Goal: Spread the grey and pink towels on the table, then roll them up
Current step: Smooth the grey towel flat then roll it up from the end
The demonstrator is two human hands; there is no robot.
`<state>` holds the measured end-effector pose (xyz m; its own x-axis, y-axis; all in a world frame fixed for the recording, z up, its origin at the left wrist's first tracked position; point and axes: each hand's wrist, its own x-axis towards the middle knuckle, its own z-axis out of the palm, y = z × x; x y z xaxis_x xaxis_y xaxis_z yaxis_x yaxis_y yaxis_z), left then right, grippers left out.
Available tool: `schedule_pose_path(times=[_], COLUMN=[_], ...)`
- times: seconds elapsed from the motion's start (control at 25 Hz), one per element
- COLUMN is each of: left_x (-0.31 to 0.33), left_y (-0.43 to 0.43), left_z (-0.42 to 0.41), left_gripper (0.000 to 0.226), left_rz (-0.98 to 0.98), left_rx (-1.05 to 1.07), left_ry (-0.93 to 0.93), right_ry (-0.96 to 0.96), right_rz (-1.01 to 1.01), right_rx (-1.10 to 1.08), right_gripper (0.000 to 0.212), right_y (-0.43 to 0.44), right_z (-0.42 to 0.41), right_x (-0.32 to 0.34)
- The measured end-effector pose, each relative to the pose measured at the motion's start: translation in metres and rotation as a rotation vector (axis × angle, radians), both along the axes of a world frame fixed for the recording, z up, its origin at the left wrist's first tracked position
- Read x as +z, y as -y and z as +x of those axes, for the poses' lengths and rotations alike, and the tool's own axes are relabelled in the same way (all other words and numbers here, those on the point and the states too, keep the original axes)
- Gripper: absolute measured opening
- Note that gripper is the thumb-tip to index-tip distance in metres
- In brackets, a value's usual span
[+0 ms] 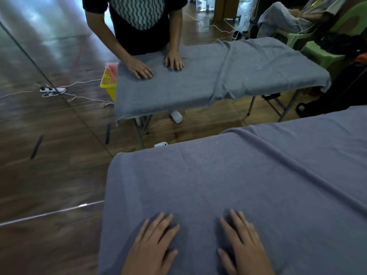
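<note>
Both hands are lying flat, each grip fully open, fingers spread and holding nothing: the left hand point(153, 247) and right hand point(241, 243) are pressing palm-down on the grey towel point(228, 185) near the counter's near edge. That towel is covering the whole counter, draping over its left edge, with one long crease point(297, 165) running diagonally toward the right. Across the floor, another person's hands point(156, 65) are resting on a second grey towel point(218, 76), beside a yellow basket point(107, 82) showing something pink. No readable writing anywhere.
</note>
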<state>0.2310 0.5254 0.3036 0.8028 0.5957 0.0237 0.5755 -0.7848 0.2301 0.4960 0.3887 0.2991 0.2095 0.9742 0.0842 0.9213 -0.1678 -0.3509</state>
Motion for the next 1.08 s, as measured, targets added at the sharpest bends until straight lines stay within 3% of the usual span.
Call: schedule_pose_path(times=[0.16,0.4,0.64,0.76,0.84,0.96,1.08], left_x=[-0.002,0.017,0.021,0.020,0.021,0.038,0.031], left_y=[0.022,0.053,0.067,0.071,0.078,0.057,-0.031], left_z=[-0.074,-0.157,-0.184,-0.187,-0.187,-0.169,-0.134], left_gripper=[0.067,0.074,0.074,0.070,0.053,0.027,0.039], left_rz=[-0.036,-0.144,-0.165,-0.073,-0.037,-0.018,0.065], left_rx=[-0.059,-0.140,-0.250,-0.308,-0.383,-0.566,-0.728], left_ry=[-0.096,-0.183,-0.269,-0.248,-0.159,0.004,0.119], right_ry=[0.085,0.087,0.037,0.041,0.033,0.111,0.036], right_rz=[-0.063,-0.201,-0.250,-0.344,-0.383,-0.249,-0.101], right_rx=[-0.162,-0.573,-0.803,-0.845,-0.850,-0.805,-0.695], right_gripper=[0.066,0.083,0.084,0.075,0.071,0.069,0.082], right_y=[0.068,0.144,0.196,0.206,0.200,0.162,0.093], right_z=[-0.013,-0.099,-0.147,-0.140,-0.141,-0.170,-0.239], right_x=[0.007,0.018,0.007,0.014,0.028,0.044,0.031])
